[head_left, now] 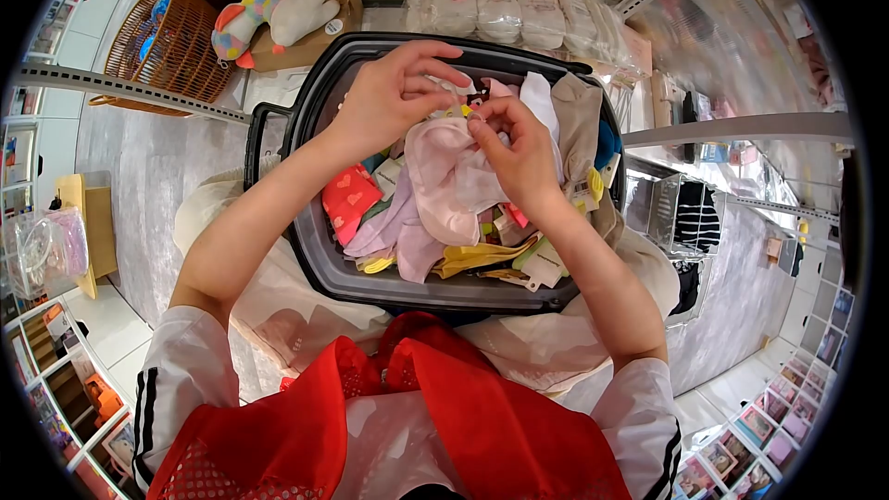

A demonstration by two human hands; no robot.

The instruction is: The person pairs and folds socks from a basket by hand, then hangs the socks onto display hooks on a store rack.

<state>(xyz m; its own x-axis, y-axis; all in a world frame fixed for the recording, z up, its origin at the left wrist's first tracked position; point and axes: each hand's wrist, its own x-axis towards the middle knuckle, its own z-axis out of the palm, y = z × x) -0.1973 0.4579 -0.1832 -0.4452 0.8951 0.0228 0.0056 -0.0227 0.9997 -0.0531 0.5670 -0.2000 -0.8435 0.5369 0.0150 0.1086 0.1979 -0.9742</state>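
Bin (pixel 370 285): its black rim is run around the clothes (pixel 350 208); the near side is set close to the person's body, and a handle (pixel 262 113) is jutted out at the left.
Pink cloth (pixel 440 162): it is held above the other clothes, within the rim, near the middle of the bin; its lower part is draped over them.
Right hand (pixel 519 143): thumb and forefinger are pinched together on the cloth's upper edge; the other fingers are curled in.
Left hand (pixel 394 97): it is raised over the far left part of the bin, fingers spread apart and bent toward the right hand; whether anything is gripped cannot be told.
Far side: a box (pixel 348 14) with a plush toy (pixel 278 14) on it and a row of wrapped packs (pixel 500 14) are set just beyond the rim.
Sides: room at the left is bounded by a rail (pixel 139 93) and a basket (pixel 176 42), at the right by another rail (pixel 741 130) and a wire rack (pixel 685 213); gray floor (pixel 139 190) is seen on both sides.
Hidden: the bin's bottom is covered by clothes, part of its right side by the right forearm (pixel 593 250); the left thumb is concealed.
Hard to read: print on the tags (pixel 544 264) is too small; the outer shelves are cut off by the black surround.
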